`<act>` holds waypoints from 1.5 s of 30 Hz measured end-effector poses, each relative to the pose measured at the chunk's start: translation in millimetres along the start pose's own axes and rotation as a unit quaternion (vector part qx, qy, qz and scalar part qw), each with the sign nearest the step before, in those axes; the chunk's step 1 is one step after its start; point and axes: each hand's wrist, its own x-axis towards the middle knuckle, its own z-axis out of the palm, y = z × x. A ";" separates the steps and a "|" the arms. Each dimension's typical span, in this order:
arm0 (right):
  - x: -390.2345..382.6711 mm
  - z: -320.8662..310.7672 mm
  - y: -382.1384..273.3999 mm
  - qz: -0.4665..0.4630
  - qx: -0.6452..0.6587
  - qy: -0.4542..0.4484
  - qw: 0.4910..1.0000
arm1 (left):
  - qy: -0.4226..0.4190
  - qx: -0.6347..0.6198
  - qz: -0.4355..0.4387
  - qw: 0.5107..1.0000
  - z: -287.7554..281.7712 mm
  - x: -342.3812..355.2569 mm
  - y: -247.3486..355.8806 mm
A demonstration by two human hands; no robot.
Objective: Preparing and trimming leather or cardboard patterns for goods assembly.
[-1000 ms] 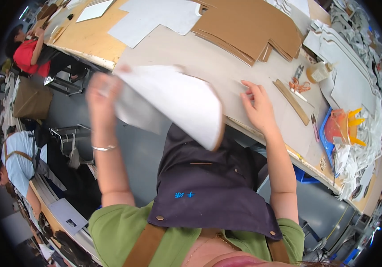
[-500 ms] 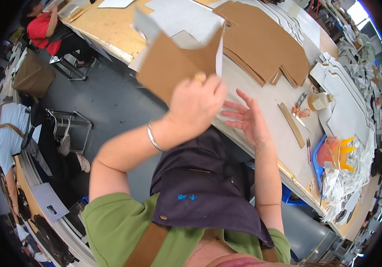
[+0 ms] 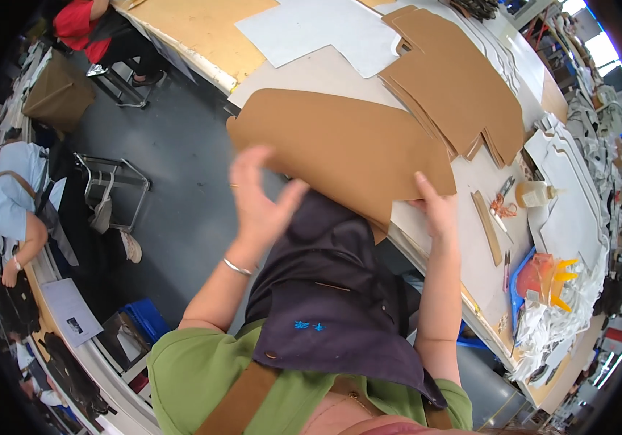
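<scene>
A large brown leather-like panel (image 3: 340, 148) lies spread across the near edge of the table, overhanging it toward me. My right hand (image 3: 437, 209) grips its right end, thumb on top and fingers underneath. Beside the panel's lower left edge, my left hand (image 3: 259, 199) is open, thumb and fingers apart, slightly blurred. Behind the panel sits a stack of similar brown panels (image 3: 463, 87). A pale cut-out sheet (image 3: 303, 32) lies farther back on the left.
To the right are a flat brown strip (image 3: 486, 226), snips (image 3: 506, 185), a bottle (image 3: 535, 193), and a red container with yellow nozzles (image 3: 543, 274) in a blue tray (image 3: 519, 283). White scraps (image 3: 546, 330) pile beside it. Two people sit or bend at left, near a metal-framed stool (image 3: 115, 188).
The raised, folded panel has come down flat across the table edge. My left hand has released it and moved left; my right hand, formerly open, now grips its right end.
</scene>
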 end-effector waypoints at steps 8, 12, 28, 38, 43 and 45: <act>27.0 -26.3 -2.7 -0.092 -0.027 -0.048 0.994 | -0.011 -0.360 -0.299 0.884 5.1 36.8 -120.1; 18.3 -52.9 1.3 -0.165 -0.183 -0.109 0.963 | -0.008 -0.383 -0.237 0.893 -8.3 30.6 -103.6; -20.0 -40.2 -3.2 -0.059 -0.179 -0.094 0.978 | -0.059 -0.384 -0.296 0.873 -49.7 -3.6 -128.9; -28.3 -45.0 4.4 -0.049 -0.127 -0.099 0.986 | -0.082 -0.382 -0.280 0.877 -44.1 -6.9 -136.5; -27.0 -48.5 2.7 -0.052 -0.106 -0.088 0.989 | -0.102 -0.373 -0.253 0.887 -53.2 3.5 -131.5; -27.0 -55.3 0.9 -0.067 -0.151 -0.085 0.983 | -0.105 -0.357 -0.222 0.901 -63.3 11.8 -118.0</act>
